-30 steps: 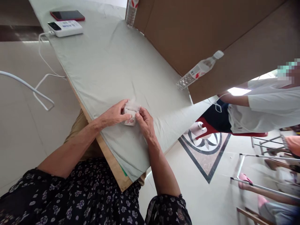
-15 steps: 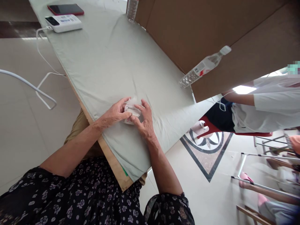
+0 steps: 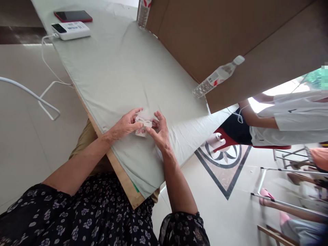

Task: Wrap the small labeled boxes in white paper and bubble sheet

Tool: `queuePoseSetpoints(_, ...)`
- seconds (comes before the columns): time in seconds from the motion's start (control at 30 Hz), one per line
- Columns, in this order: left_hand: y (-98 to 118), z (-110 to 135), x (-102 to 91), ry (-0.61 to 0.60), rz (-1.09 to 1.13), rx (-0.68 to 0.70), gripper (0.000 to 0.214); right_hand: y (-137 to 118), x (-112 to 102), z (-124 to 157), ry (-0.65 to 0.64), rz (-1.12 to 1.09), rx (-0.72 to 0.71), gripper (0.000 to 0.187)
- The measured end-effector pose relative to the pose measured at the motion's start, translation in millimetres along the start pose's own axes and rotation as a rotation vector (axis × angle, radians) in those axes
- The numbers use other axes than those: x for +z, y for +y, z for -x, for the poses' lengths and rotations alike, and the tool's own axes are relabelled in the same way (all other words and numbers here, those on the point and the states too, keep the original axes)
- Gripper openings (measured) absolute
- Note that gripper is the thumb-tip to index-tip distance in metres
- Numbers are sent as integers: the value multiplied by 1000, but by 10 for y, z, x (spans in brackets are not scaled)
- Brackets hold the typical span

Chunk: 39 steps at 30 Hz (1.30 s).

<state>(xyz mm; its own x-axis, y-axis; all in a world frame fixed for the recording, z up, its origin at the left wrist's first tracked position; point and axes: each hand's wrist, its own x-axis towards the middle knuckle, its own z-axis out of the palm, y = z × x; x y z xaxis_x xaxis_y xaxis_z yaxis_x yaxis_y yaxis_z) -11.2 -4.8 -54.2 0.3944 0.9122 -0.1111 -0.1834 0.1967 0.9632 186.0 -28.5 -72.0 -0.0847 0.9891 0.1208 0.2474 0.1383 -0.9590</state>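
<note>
A small white packet (image 3: 141,132) with pale reddish print sits low over the near part of the cloth-covered table (image 3: 118,78). From its left side my left hand (image 3: 127,123) grips it, thumb across the front and fingers partly hidden behind. My right hand (image 3: 161,132) pinches the packet's right edge with the thumb, its upper fingers bent and lifted away. Thin clear plastic (image 3: 145,114) sticks up from the packet's far side. What the packet contains cannot be made out.
A brown cardboard partition (image 3: 205,41) stands along the far right, with a clear plastic bottle (image 3: 217,78) beside its near end and another bottle (image 3: 144,15) farther back. A phone (image 3: 73,15) and white cabled device (image 3: 73,30) lie far left. A person in a white shirt (image 3: 294,119) sits right.
The right hand has shifted slightly, its thumb now at the packet's right edge and its fingers more raised. More of the packet's printed front shows. The whole view has moved a little.
</note>
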Motion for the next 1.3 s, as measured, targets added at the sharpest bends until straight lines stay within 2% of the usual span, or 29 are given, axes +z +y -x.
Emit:
queuePoseSetpoints(0.1, -47, -7, -1, 30, -58, 22, 88, 14, 31, -43, -29, -115, 73, 105)
queuePoseSetpoints(0.2, -79, -10, -6, 80, -129, 64, 84, -2, 91, -58, 13, -190, 100, 100)
queuePoseSetpoints(0.27, -72, -9, -13, 68, -127, 75, 87, -15, 121, -50, 45, -213, 109, 98)
queuePoseSetpoints(0.4, -6, -9, -23, 17, -70, 26, 96, -28, 135, -34, 52, -183, 118, 93)
queuePoseSetpoints(0.57, 48, -20, -10, 37, -45, -19, 98, -28, 138, -47, 28, -96, 78, 92)
queuePoseSetpoints(0.8, 61, -21, 1, 67, -57, -46, 100, 16, 116, -36, 66, -73, 67, 87)
queuePoseSetpoints(0.9, 65, -23, 2, 67, -36, -59, 99, 0, 50, -134, 85, -81, 57, 83)
queuePoseSetpoints(1.1, 17, -23, 0, 50, -89, 9, 95, -40, 7, -557, -31, -163, 99, 77)
queuePoseSetpoints(1.2, -39, -35, -8, 76, -161, 68, 90, -46, 44, -696, -2, -151, 38, 71)
queuePoseSetpoints(1.3, -96, -62, -15, 138, -235, 148, 84, -114, 86, -677, 57, -118, -58, 56)
